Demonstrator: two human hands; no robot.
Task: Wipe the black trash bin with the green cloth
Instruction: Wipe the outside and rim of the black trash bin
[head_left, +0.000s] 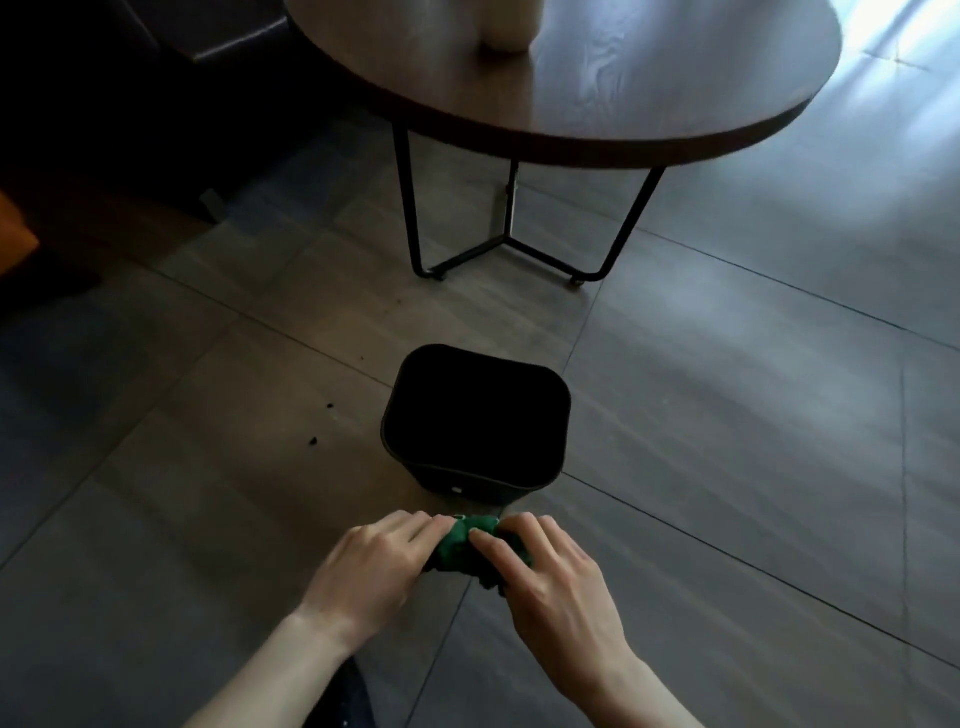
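Nearest the lens, two bare forearms reaching forward and down, meeting over the floor. Left hand (375, 564) with fingers curled onto the left end of the green cloth (470, 548), pinching it; right hand (550, 571) likewise curled over the right end, thumb laid across the top, gripping it. Cloth bunched into a soft, wrinkled wad between both hands, long axis running left to right, a paler edge showing at its far side, held just short of the near wall of the black trash bin (475, 431); touching or apart, impossible to tell. Bin standing upright on the floor, mouth open upward, squarish with well-rounded corners, smooth matte plastic, interior lost in darkness. Small pale mark low on its near wall (457, 489), too small to read. Underfoot, large grey floor tiles (727, 415) with thin dark joints, faint sheen, brighter at upper right. A few dark crumbs (313, 441) to the left of the bin. Beyond, a round wooden table (597, 98), brown grained top, on thin black metal legs; a pale rounded vessel (506, 23) resting on it, cut off by the top edge. Dark furniture (130, 78) at upper left, details lost in shadow.
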